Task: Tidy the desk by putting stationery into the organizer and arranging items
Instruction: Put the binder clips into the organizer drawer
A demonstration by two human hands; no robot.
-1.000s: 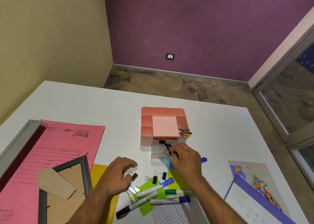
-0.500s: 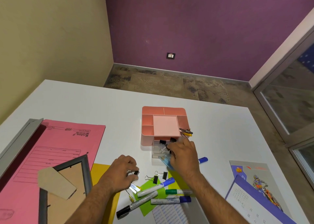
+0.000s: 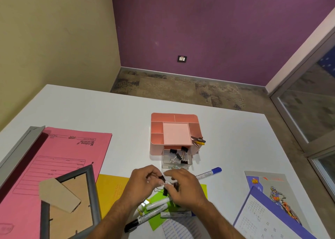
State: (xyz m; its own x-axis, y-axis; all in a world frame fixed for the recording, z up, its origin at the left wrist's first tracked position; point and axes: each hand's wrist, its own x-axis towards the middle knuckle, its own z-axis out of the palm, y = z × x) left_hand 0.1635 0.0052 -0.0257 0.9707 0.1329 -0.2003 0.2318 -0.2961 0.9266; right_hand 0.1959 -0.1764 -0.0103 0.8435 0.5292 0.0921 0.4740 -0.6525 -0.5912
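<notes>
A pink desk organizer (image 3: 175,119) stands mid-table with its clear drawer (image 3: 165,160) pulled out toward me; several black binder clips (image 3: 178,154) lie in the drawer. My left hand (image 3: 143,186) pinches a black binder clip (image 3: 162,178) between thumb and fingers. My right hand (image 3: 184,188) is right beside it, fingers curled over more black clips (image 3: 165,191) above the green paper. Several markers (image 3: 155,207) lie under and below my hands. A blue-capped marker (image 3: 210,173) lies to the right.
A pink file folder (image 3: 59,157), a grey picture frame (image 3: 72,202) lying face down, yellow paper (image 3: 110,189) and green paper (image 3: 157,222) lie at the left and front. A calendar and a printed booklet (image 3: 272,188) sit at the right. Pens (image 3: 198,141) stick out of the organizer's right side.
My right hand came back from the open drawer toward me and met my left hand. My left hand lifted a binder clip off the table.
</notes>
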